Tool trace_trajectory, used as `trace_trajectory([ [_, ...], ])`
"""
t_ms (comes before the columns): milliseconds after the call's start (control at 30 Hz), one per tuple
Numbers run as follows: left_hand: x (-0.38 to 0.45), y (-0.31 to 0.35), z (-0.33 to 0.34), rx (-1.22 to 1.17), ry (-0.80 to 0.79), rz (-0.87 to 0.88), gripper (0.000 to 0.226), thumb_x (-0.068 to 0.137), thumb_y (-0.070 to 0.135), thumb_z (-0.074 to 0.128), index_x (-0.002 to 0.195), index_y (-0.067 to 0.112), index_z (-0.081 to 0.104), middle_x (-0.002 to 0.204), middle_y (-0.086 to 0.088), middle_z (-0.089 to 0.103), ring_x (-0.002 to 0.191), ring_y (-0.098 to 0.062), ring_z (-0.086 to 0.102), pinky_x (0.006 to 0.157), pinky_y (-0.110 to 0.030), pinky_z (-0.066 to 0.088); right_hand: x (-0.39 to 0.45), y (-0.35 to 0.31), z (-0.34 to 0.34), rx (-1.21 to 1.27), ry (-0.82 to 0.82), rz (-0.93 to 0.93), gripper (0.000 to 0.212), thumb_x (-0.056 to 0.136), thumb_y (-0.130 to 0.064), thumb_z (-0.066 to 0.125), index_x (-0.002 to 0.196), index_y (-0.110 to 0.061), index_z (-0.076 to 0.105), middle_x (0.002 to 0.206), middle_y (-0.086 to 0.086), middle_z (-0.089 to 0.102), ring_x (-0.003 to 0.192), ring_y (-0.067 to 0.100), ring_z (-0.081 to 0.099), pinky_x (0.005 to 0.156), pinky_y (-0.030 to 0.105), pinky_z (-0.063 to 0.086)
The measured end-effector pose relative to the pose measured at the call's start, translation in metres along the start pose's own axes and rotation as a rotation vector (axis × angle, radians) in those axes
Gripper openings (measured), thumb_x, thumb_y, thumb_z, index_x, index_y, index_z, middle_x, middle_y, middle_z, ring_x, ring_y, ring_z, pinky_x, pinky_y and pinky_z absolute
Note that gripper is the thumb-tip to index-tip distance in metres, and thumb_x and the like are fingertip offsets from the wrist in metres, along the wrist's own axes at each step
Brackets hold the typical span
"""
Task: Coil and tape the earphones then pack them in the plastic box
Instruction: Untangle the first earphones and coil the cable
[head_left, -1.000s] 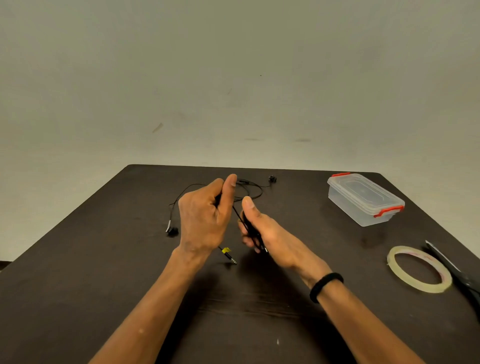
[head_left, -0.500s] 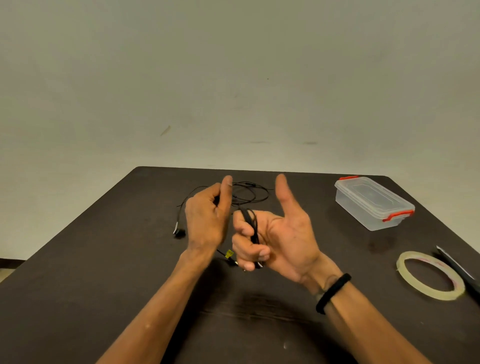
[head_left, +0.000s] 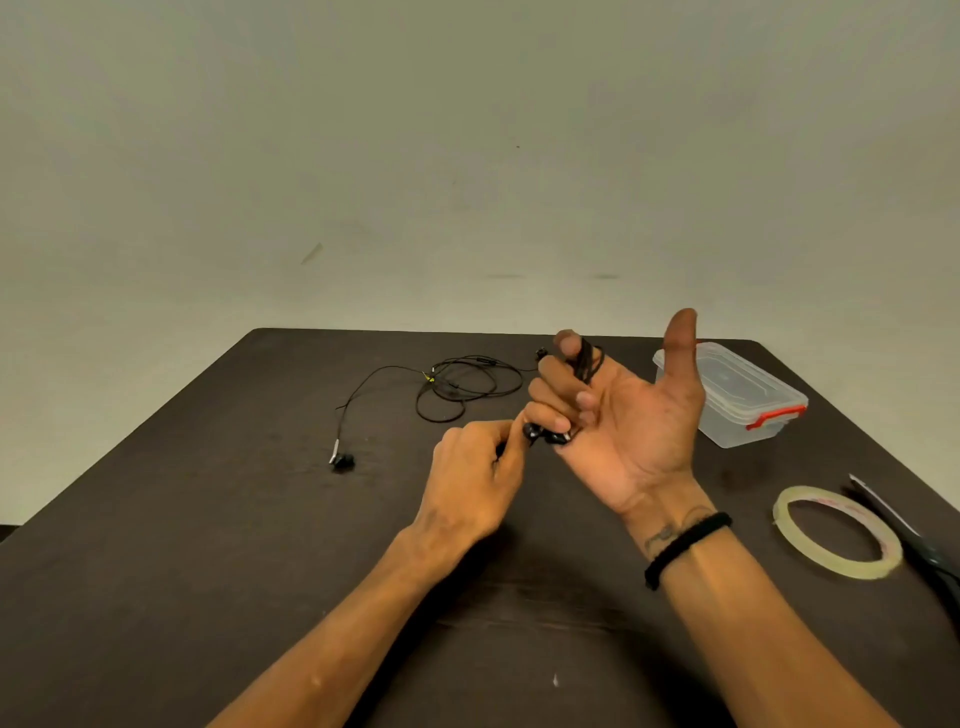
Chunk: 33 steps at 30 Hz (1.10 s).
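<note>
1. The right hand (head_left: 623, 415), palm up with the thumb raised, has black earphones (head_left: 587, 364) wound round its curled fingers.
2. The left hand (head_left: 478, 478) pinches the earbud end.
3. A second pair of earphones (head_left: 457, 384) lies loose near the table's (head_left: 208, 519) far edge.
4. The closed plastic box (head_left: 743, 395) sits at the far right corner, and the tape roll (head_left: 836, 530) sits by the right edge.

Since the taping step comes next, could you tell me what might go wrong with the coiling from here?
1. The black earphone cable is looped around the right hand's curled fingers; the loops may slip off before taping.
2. The left hand pinches the earbud end; letting go could loosen the coil.
3. The clear tape roll and closed clear plastic box with red clips lie apart, and both hands are occupied.
</note>
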<state>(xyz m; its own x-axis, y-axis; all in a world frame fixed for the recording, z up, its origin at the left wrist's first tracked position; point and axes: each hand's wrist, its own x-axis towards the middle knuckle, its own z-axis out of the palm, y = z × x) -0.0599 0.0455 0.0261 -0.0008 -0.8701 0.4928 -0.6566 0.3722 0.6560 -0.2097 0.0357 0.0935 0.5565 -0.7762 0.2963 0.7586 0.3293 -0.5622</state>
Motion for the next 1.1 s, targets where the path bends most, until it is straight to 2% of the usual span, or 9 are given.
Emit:
trace_trajectory([
  [67,-0.003,0.003,0.003,0.027,-0.014,0.061,0.058,0.107,0.045,0.046,0.056,0.021,0.031,0.045,0.005,0.032,0.045,-0.019,0.032,0.048,-0.025,0.022,-0.001,-0.003,-0.003,-0.013,0.068,-0.075,0.094,0.083,-0.098,0.031,0.097,-0.008,0.057,0.068,0.001,0.029,0.060,0.014,0.015,0.060,0.031,0.020],
  [200,-0.007,0.006,0.003,0.182,-0.032,0.221,0.058,0.108,0.052,0.041,0.061,0.019,0.033,0.046,0.003,0.035,0.044,-0.023,0.039,0.048,-0.036,0.036,0.000,-0.009,-0.008,-0.091,0.178,-0.184,0.093,0.085,-0.096,0.027,0.096,-0.009,0.059,0.070,0.004,0.035,0.063,0.016,0.017,0.061,0.032,0.026],
  [333,-0.002,0.007,-0.010,0.333,0.014,0.385,0.050,0.106,0.052,0.048,0.065,0.024,0.038,0.051,0.010,0.034,0.047,-0.014,0.034,0.047,-0.035,0.038,0.001,-0.011,-0.014,-0.277,0.263,-0.234,0.092,0.089,-0.092,0.022,0.093,-0.009,0.060,0.070,0.008,0.037,0.062,0.020,0.019,0.061,0.036,0.024],
  [500,0.009,0.003,-0.030,0.321,0.144,0.454,0.042,0.098,0.051,0.066,0.068,0.023,0.056,0.059,0.014,0.044,0.052,-0.006,0.039,0.047,-0.030,0.037,0.004,-0.002,-0.020,-0.479,0.306,-0.190,0.089,0.091,-0.089,0.020,0.095,-0.009,0.057,0.068,0.009,0.042,0.058,0.019,0.026,0.058,0.034,0.027],
  [733,-0.002,0.017,-0.016,0.272,0.073,0.630,0.038,0.096,0.050,0.070,0.071,0.023,0.064,0.064,0.009,0.062,0.055,-0.011,0.056,0.048,-0.027,0.040,0.008,0.009,-0.035,-0.788,0.397,-0.071,0.088,0.087,-0.090,0.020,0.093,-0.011,0.057,0.069,0.015,0.054,0.054,0.018,0.031,0.055,0.033,0.031],
  [800,0.000,0.017,-0.019,0.242,0.083,0.629,0.037,0.096,0.051,0.070,0.073,0.022,0.066,0.067,0.008,0.066,0.056,-0.012,0.060,0.048,-0.031,0.045,0.008,0.012,-0.037,-0.858,0.356,0.023,0.092,0.091,-0.090,0.012,0.081,-0.010,0.056,0.067,0.015,0.049,0.055,0.021,0.033,0.054,0.031,0.033],
  [933,0.011,0.012,-0.035,0.075,0.165,0.465,0.036,0.093,0.046,0.076,0.070,0.020,0.068,0.061,0.010,0.066,0.053,-0.007,0.059,0.052,-0.035,0.049,0.004,0.019,-0.032,-0.991,0.207,0.167,0.111,0.095,-0.084,0.001,0.077,0.015,0.048,0.074,0.023,0.046,0.060,0.028,0.037,0.056,0.028,0.034],
  [1033,0.016,0.010,-0.044,-0.072,0.261,0.306,0.036,0.090,0.044,0.079,0.067,0.018,0.069,0.054,0.008,0.063,0.047,-0.011,0.056,0.049,-0.031,0.047,0.002,0.027,-0.026,-1.051,0.123,0.318,0.109,0.089,-0.090,-0.001,0.072,0.002,0.054,0.063,0.020,0.050,0.052,0.021,0.042,0.052,0.026,0.035],
  [1100,0.019,0.007,-0.046,-0.142,0.311,0.211,0.039,0.089,0.047,0.079,0.067,0.016,0.068,0.053,0.002,0.061,0.047,-0.020,0.053,0.048,-0.038,0.045,0.002,0.036,-0.024,-1.024,0.075,0.388,0.103,0.087,-0.092,-0.001,0.064,-0.005,0.049,0.056,0.012,0.045,0.049,0.020,0.037,0.052,0.030,0.030],
])
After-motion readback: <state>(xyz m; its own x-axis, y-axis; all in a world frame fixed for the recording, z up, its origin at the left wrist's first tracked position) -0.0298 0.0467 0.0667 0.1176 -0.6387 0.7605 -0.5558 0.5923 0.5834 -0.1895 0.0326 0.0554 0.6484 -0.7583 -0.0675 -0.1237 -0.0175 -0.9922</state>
